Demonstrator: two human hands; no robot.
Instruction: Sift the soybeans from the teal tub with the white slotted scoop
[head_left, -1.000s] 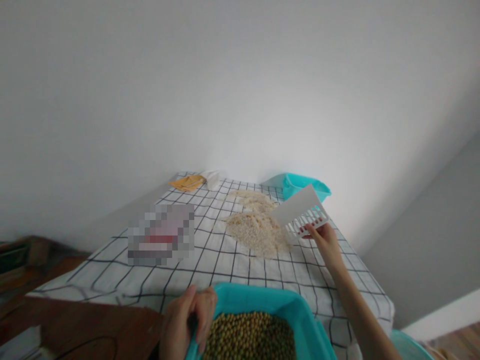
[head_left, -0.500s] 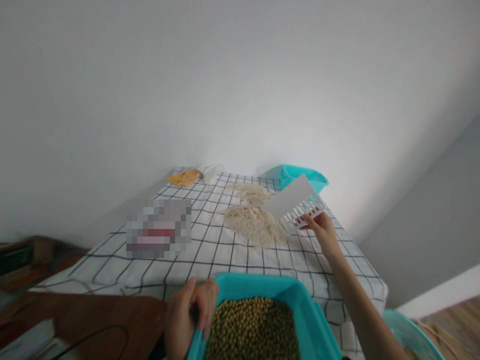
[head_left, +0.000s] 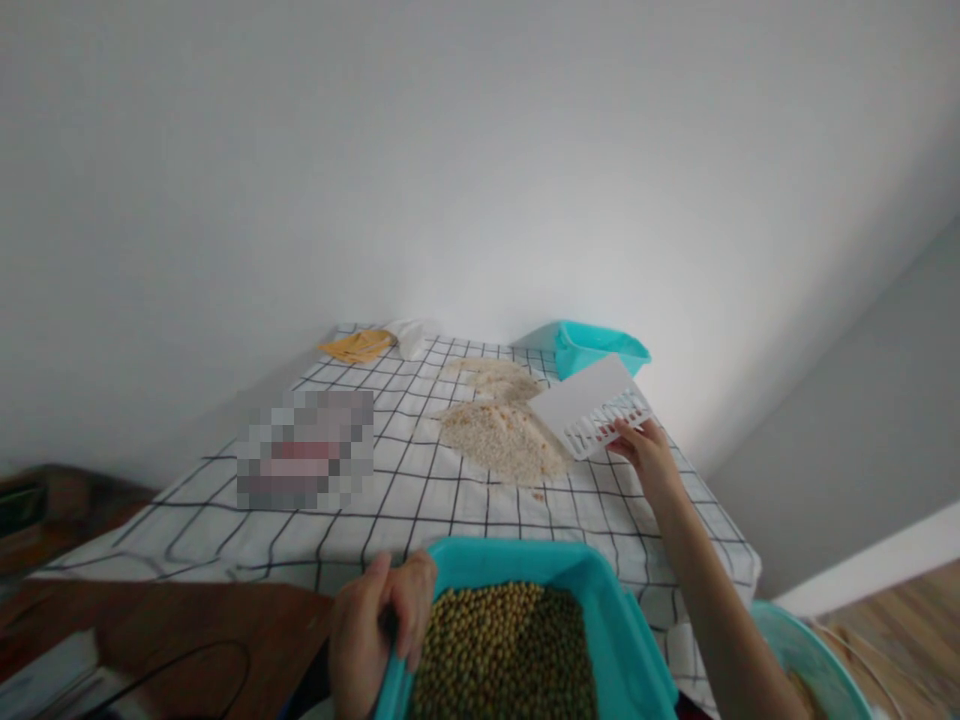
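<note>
My left hand (head_left: 386, 620) is closed over the left rim of a turquoise basin (head_left: 517, 552) at the bottom centre. Inside the basin lies a bed of small round green-brown beans or peas (head_left: 499, 650). My right hand (head_left: 649, 450) grips the slotted end of a flat white plastic scraper (head_left: 589, 395) between thumb and fingers. The scraper is tilted, its plain end pointing away and to the left, beside a spread heap of pale grains (head_left: 502, 440) on the checked tablecloth. A thinner patch of pale grains (head_left: 487, 375) lies behind that heap.
A second turquoise basin (head_left: 600, 347) stands at the table's far right. Yellow cloth or paper (head_left: 358, 347) and a crumpled white bag (head_left: 410, 337) lie at the far left, with a blurred-out packet (head_left: 304, 450) nearer. A turquoise tub (head_left: 814, 660) sits low at right.
The scraper in my right hand has shifted slightly and turned a little flatter. My left hand keeps its grip on the basin rim. The whole view has moved slightly.
</note>
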